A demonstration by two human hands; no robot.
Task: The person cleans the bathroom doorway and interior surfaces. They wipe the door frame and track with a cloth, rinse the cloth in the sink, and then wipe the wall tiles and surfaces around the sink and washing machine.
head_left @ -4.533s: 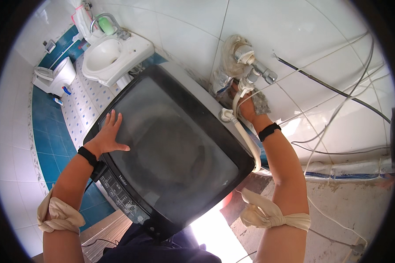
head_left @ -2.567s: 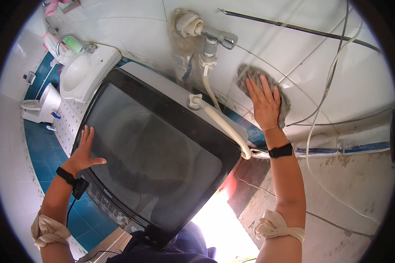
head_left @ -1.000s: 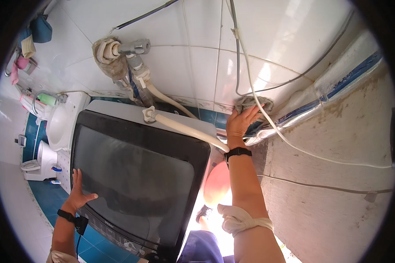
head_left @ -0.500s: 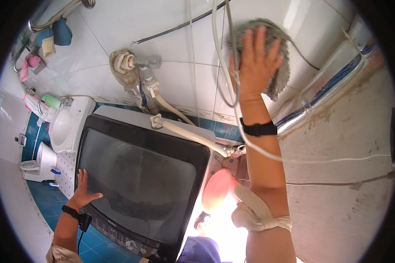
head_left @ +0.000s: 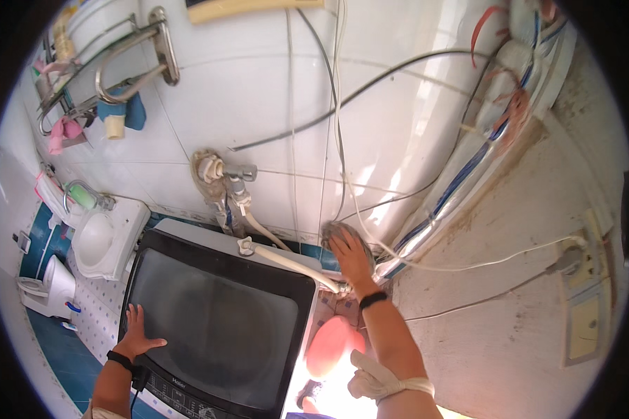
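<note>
My left hand (head_left: 137, 340) rests with spread fingers on the left front edge of a top-load washing machine (head_left: 306, 307), whose dark lid (head_left: 217, 314) is down. My right hand (head_left: 351, 260) presses a grey cloth (head_left: 337, 228) against the lower part of the white tiled wall (head_left: 258, 105), just right of the machine's back corner. Much of the cloth lies hidden under my palm and fingers. A cream hose (head_left: 297, 268) runs over the back of the machine towards my right hand.
A tap with a grey fitting (head_left: 239, 172) sticks out of the wall. Loose cables (head_left: 391, 68) hang across the tiles. Wrapped pipes (head_left: 461, 178) stand in the right corner, near a socket (head_left: 586, 269). A washbasin (head_left: 96, 241) is at left; a pink-red round object (head_left: 330, 348) lies right of the machine.
My right hand and the grey cloth have moved down the wall, from high up to near its base. My left hand stays on the machine. The view has tilted up, showing more wall.
</note>
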